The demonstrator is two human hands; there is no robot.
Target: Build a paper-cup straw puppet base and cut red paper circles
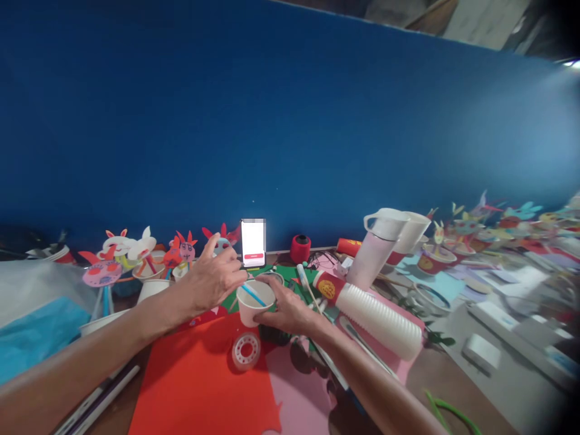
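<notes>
Left hand [220, 275] at the blue straw [256, 295]'s upper end; can't tell if its grip pinches. Straw leans inside the white cup [248, 314], by the red paper [199, 380]'s far edge. Right hand [290, 308]: grip closed round cup's side, likely steadying it. Cup stack [380, 320] lies sideways, probably against toppling.
</notes>
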